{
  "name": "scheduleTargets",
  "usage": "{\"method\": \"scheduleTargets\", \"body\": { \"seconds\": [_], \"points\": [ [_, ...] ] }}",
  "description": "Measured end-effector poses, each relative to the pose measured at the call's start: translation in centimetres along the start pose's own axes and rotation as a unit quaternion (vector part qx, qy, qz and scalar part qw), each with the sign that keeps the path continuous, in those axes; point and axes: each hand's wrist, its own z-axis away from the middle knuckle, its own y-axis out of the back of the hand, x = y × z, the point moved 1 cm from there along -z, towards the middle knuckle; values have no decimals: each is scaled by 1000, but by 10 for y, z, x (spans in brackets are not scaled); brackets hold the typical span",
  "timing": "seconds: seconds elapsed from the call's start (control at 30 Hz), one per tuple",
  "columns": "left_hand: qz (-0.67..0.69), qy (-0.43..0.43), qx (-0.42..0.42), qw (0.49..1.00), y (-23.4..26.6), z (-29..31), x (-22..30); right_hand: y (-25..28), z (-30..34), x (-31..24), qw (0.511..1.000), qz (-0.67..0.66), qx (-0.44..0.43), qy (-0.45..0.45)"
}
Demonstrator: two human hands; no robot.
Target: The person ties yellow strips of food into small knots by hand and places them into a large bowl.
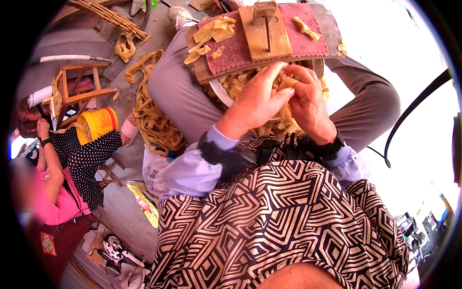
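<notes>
In front of me my left hand (257,98) and my right hand (310,103) meet over a pale basin (221,92) of tan, ribbon-like strips. The fingers of both are bent and pinched together around a tan strip (287,115) that hangs below them; its upper part is mostly hidden by the fingers. Just beyond the hands, a wooden board lies across the basin, covered by a red cloth (308,19). On it stands a wooden block (281,43) with a dark upright slot or metal piece. Short loose strips (216,31) lie at the board's left, and a knotted strip (306,29) at its right.
A long heap of strips (156,120) lies on the floor to my left. Past it a co-worker in a pink top (60,192) sits by a yellow bucket (98,126) and wooden stool (82,98). Bundled sticks (113,19) lie far left; a black cable (409,106) curves at right.
</notes>
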Motion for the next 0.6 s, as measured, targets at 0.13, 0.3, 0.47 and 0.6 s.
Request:
{"method": "scheduleTargets", "body": {
  "seconds": [0.13, 0.3, 0.47, 0.6],
  "points": [
    [-9, 23, 77, 997, -16, -6, -6, 1, -2, -2, 997, 51, 43, 28],
    [224, 175, 60, 957, -22, -6, -21, 1, -1, -7, 998, 22, 53, 34],
    [210, 124, 43, 969, -16, -5, -20, -1, -2, -6, 998, 10, 52, 37],
    [210, 118, 10, 970, -10, 1, -21, -2, 1, -4, 983, -150, 24, -105]
  ]
}}
